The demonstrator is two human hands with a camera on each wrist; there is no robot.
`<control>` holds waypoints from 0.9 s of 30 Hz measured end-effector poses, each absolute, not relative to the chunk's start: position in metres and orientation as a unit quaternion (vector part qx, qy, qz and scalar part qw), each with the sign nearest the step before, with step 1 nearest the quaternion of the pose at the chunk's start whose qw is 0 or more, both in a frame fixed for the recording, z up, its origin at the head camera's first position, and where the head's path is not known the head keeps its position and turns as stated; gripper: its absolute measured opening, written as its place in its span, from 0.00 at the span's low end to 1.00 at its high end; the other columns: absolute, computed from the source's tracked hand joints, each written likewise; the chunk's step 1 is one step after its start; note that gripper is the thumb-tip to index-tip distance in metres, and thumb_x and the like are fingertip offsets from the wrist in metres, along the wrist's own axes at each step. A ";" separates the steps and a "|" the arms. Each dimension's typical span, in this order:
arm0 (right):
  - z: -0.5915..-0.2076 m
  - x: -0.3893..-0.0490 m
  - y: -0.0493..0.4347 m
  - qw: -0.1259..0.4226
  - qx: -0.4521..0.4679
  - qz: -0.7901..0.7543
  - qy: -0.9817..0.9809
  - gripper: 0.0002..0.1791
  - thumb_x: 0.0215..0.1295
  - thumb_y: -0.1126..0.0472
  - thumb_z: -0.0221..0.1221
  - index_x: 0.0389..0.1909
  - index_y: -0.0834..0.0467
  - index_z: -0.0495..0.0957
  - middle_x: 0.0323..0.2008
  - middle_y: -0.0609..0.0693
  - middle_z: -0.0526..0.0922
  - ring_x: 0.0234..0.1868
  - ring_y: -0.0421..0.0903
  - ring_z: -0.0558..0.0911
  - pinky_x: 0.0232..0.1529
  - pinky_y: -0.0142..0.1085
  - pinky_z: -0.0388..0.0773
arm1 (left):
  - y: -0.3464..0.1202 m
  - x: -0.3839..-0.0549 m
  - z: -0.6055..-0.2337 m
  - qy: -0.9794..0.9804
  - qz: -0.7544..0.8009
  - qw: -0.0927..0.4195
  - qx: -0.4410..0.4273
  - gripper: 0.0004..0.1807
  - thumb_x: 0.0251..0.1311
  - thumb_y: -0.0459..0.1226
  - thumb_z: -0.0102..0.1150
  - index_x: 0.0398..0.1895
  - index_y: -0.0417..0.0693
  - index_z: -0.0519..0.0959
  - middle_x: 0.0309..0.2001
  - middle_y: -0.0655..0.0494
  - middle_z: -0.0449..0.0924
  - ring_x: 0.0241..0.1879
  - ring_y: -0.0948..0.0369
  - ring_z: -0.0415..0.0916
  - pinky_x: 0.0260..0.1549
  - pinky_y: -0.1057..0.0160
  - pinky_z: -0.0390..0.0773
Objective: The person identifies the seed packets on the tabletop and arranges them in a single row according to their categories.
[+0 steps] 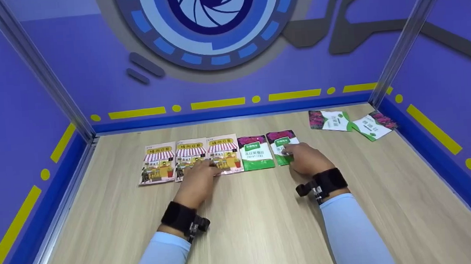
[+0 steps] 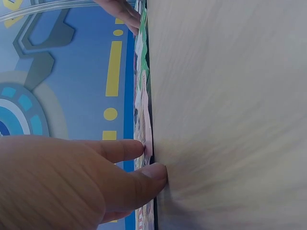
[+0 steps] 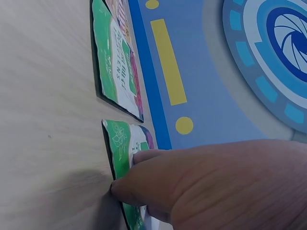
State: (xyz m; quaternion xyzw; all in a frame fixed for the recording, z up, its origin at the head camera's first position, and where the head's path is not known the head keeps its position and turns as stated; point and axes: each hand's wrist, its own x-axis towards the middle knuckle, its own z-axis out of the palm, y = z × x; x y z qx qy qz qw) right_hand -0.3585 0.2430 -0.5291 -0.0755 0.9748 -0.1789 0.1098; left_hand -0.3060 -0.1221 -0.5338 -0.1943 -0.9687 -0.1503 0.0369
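Three pink packets with striped-awning pictures lie in a row: a left one [image 1: 157, 164], a middle one [image 1: 191, 149] and a right one [image 1: 225, 151]. My left hand [image 1: 199, 183] rests over the lower edges of the middle and right ones, forefinger [image 2: 127, 150] extended to the pink edge and thumb on the tabletop. Beside them lies a green-and-white flower seed packet [image 1: 257, 153]. Farther right, my right hand [image 1: 310, 160] holds a second flower seed packet [image 3: 117, 136] at its near edge, thumb at the rim and fingers on its face. A narrow gap separates these two.
Two more flower seed packets, one sideways [image 1: 329, 120] and one tilted [image 1: 375, 125], lie at the back right corner, touching or nearly so. Purple-blue panels [image 1: 232, 88] wall the wooden table [image 1: 258, 225] at the back and both sides.
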 end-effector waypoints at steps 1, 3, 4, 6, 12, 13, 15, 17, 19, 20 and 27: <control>-0.529 -0.358 0.242 0.108 -0.077 -0.177 0.975 0.41 0.69 0.75 0.56 0.84 0.55 0.74 0.81 0.65 0.76 0.83 0.63 0.73 0.84 0.63 0.71 | -0.122 -0.306 -0.534 -0.969 -0.149 0.040 -0.195 0.26 0.77 0.23 0.59 0.65 0.60 0.92 0.68 0.43 0.87 0.71 0.39 0.81 0.69 0.25 0.78; -0.529 -0.357 0.241 0.108 -0.075 -0.175 0.976 0.40 0.70 0.74 0.56 0.84 0.55 0.74 0.81 0.65 0.76 0.83 0.63 0.74 0.84 0.63 0.71 | -0.122 -0.306 -0.534 -0.969 -0.147 0.041 -0.196 0.26 0.77 0.23 0.59 0.64 0.60 0.93 0.68 0.43 0.87 0.70 0.39 0.82 0.69 0.26 0.79; -0.528 -0.357 0.241 0.107 -0.075 -0.175 0.976 0.40 0.70 0.73 0.56 0.84 0.55 0.74 0.81 0.65 0.76 0.83 0.63 0.73 0.84 0.64 0.70 | -0.122 -0.306 -0.534 -0.969 -0.146 0.041 -0.196 0.27 0.77 0.23 0.60 0.64 0.60 0.92 0.67 0.43 0.87 0.70 0.39 0.82 0.68 0.26 0.79; -0.528 -0.356 0.240 0.105 -0.076 -0.175 0.976 0.39 0.71 0.73 0.57 0.84 0.56 0.74 0.81 0.65 0.76 0.84 0.64 0.73 0.85 0.64 0.69 | -0.122 -0.306 -0.534 -0.969 -0.144 0.044 -0.197 0.27 0.75 0.22 0.61 0.64 0.60 0.93 0.67 0.44 0.87 0.69 0.39 0.82 0.68 0.26 0.79; -0.528 -0.356 0.239 0.097 -0.086 -0.175 0.976 0.36 0.75 0.71 0.59 0.83 0.54 0.75 0.81 0.62 0.77 0.85 0.65 0.72 0.85 0.64 0.68 | -0.122 -0.306 -0.535 -0.970 -0.148 0.040 -0.191 0.25 0.75 0.24 0.63 0.63 0.59 0.93 0.66 0.44 0.87 0.69 0.40 0.82 0.69 0.27 0.78; -0.529 -0.356 0.239 0.095 -0.089 -0.174 0.976 0.35 0.75 0.71 0.59 0.83 0.54 0.76 0.81 0.62 0.77 0.85 0.65 0.72 0.85 0.64 0.68 | -0.122 -0.307 -0.535 -0.970 -0.148 0.038 -0.190 0.25 0.75 0.24 0.62 0.63 0.59 0.93 0.66 0.45 0.87 0.69 0.40 0.82 0.70 0.27 0.78; -0.529 -0.357 0.239 0.095 -0.089 -0.174 0.976 0.35 0.76 0.69 0.60 0.82 0.53 0.77 0.81 0.61 0.77 0.85 0.65 0.72 0.85 0.65 0.68 | -0.122 -0.307 -0.535 -0.970 -0.149 0.038 -0.190 0.25 0.76 0.24 0.62 0.64 0.59 0.93 0.66 0.45 0.87 0.69 0.40 0.82 0.71 0.26 0.77; -0.530 -0.358 0.239 0.092 -0.090 -0.171 0.977 0.35 0.75 0.69 0.61 0.82 0.53 0.77 0.81 0.60 0.78 0.85 0.65 0.72 0.85 0.68 0.66 | -0.122 -0.307 -0.535 -0.970 -0.147 0.036 -0.189 0.26 0.76 0.23 0.61 0.64 0.60 0.93 0.67 0.45 0.87 0.70 0.40 0.82 0.71 0.26 0.77; -0.530 -0.358 0.239 0.086 -0.093 -0.163 0.978 0.33 0.75 0.68 0.62 0.80 0.53 0.79 0.81 0.59 0.78 0.85 0.66 0.72 0.84 0.73 0.63 | -0.122 -0.307 -0.535 -0.971 -0.146 0.034 -0.189 0.27 0.75 0.22 0.60 0.64 0.60 0.93 0.68 0.44 0.86 0.71 0.39 0.81 0.72 0.26 0.76; -0.530 -0.359 0.239 0.083 -0.094 -0.162 0.979 0.32 0.75 0.68 0.63 0.79 0.52 0.80 0.81 0.59 0.79 0.85 0.66 0.72 0.84 0.76 0.61 | -0.121 -0.307 -0.535 -0.971 -0.145 0.035 -0.189 0.28 0.75 0.22 0.60 0.64 0.60 0.93 0.68 0.44 0.86 0.71 0.39 0.81 0.72 0.26 0.76; -0.527 -0.359 0.244 0.063 -0.087 -0.184 0.977 0.32 0.75 0.64 0.64 0.79 0.52 0.80 0.80 0.59 0.80 0.85 0.66 0.72 0.83 0.81 0.56 | -0.121 -0.305 -0.533 -0.971 -0.142 0.036 -0.187 0.26 0.76 0.22 0.59 0.64 0.58 0.93 0.69 0.43 0.86 0.72 0.39 0.80 0.71 0.26 0.77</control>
